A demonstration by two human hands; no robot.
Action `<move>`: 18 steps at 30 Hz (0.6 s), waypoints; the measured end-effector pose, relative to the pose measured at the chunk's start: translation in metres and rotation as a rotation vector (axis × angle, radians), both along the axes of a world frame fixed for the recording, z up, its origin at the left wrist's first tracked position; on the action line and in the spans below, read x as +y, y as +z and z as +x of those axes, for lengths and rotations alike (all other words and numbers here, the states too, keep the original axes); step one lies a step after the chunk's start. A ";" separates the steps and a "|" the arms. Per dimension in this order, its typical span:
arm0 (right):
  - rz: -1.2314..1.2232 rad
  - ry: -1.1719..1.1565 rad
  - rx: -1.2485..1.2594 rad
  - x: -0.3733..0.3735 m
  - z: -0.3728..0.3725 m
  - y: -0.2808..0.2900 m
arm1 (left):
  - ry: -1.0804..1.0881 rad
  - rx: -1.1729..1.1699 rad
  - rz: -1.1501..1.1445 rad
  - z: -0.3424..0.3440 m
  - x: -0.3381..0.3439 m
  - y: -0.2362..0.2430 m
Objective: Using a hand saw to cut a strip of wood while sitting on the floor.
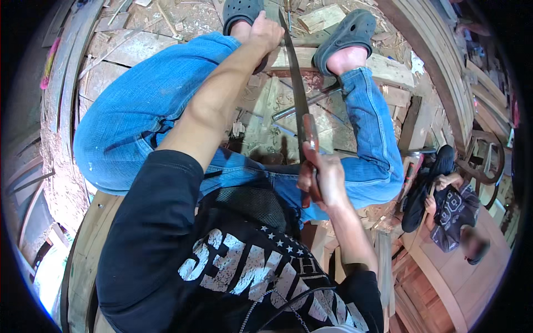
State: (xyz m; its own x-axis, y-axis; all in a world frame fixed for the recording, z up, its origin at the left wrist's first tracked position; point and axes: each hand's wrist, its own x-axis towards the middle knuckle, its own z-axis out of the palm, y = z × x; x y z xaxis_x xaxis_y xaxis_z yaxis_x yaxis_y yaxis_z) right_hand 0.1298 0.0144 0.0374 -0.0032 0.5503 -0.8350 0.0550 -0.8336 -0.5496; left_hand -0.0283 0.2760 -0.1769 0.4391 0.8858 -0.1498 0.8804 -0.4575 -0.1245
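Observation:
A handsaw with a long dark blade (297, 83) and a reddish-brown handle (311, 133) runs up the middle of the view, its tip at the far end. My right hand (323, 176) is closed round the handle, close to my lap. Far off, my left hand (267, 33) is closed beside the blade's far part, against my left clog (242, 12); what its fingers grip is hidden. The blade crosses a pale wooden piece (388, 69) lying crosswise under my feet. My right clog (347, 39) stands to the right of the blade.
Wood scraps and shavings (139, 47) litter the ground. A metal tube (305, 104) lies between my legs. Long boards (433, 61) line the right, and more timber (66, 83) the left. Another person (452, 211) sits at the right, holding a thin strip.

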 end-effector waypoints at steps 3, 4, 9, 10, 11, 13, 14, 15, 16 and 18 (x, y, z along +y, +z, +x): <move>-0.088 -0.068 0.086 -0.011 0.012 0.015 | 0.011 0.011 -0.074 -0.004 -0.008 0.001; -0.133 -0.118 0.119 -0.012 0.012 0.017 | 0.015 -0.002 -0.054 -0.006 -0.007 0.001; -0.102 -0.167 0.130 0.011 0.005 -0.003 | 0.000 -0.047 -0.022 -0.001 -0.003 0.000; -0.098 -0.163 0.126 0.011 0.003 0.001 | 0.003 -0.044 -0.023 -0.001 -0.003 -0.001; -0.093 -0.161 0.122 0.009 0.002 0.003 | 0.004 -0.016 -0.054 0.002 -0.004 -0.001; -0.167 -0.148 0.156 0.001 0.008 0.014 | 0.026 0.059 -0.122 -0.004 -0.006 -0.001; -0.138 -0.122 0.154 0.004 0.009 0.010 | 0.036 0.050 -0.140 -0.010 -0.006 0.000; -0.107 -0.111 0.133 0.003 0.011 0.011 | 0.033 0.044 -0.143 -0.008 -0.008 0.000; -0.092 -0.168 0.149 0.006 0.012 -0.001 | 0.021 -0.002 -0.087 -0.002 -0.006 0.000; -0.061 -0.106 0.060 0.017 0.004 -0.014 | -0.024 -0.059 0.015 -0.003 -0.001 0.000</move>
State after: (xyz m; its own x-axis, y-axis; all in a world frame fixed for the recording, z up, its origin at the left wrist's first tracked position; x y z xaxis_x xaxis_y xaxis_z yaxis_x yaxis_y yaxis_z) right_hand 0.1335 0.0316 0.0232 0.0017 0.4983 -0.8670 -0.0664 -0.8650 -0.4973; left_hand -0.0309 0.2745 -0.1773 0.4678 0.8770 -0.1095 0.8753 -0.4769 -0.0800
